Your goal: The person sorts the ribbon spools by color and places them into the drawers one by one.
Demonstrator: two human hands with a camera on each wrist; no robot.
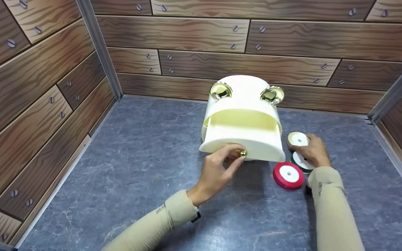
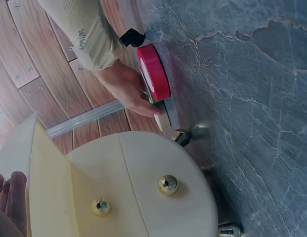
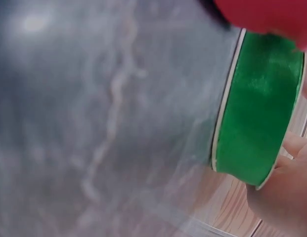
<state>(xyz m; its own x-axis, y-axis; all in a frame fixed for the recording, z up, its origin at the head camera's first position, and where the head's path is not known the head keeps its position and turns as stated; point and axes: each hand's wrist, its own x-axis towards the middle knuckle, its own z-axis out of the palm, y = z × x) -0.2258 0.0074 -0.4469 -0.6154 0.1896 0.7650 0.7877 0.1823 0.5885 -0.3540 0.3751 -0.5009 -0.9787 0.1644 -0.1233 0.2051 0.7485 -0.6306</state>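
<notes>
A white rounded cabinet with two gold ball ornaments on top stands near the back wall. Its top drawer is pulled out. My left hand pinches that drawer's gold knob between thumb and fingers. To the right of the cabinet, my right hand grips a cream ribbon roll by its edge. Partly under that hand lies a green ribbon roll. Closer to me, a red ribbon roll rests flat on the table.
Wood-patterned walls enclose the grey marbled tabletop at the back and sides. Lower on the cabinet front are two more gold knobs, and small metal feet hold the cabinet off the table.
</notes>
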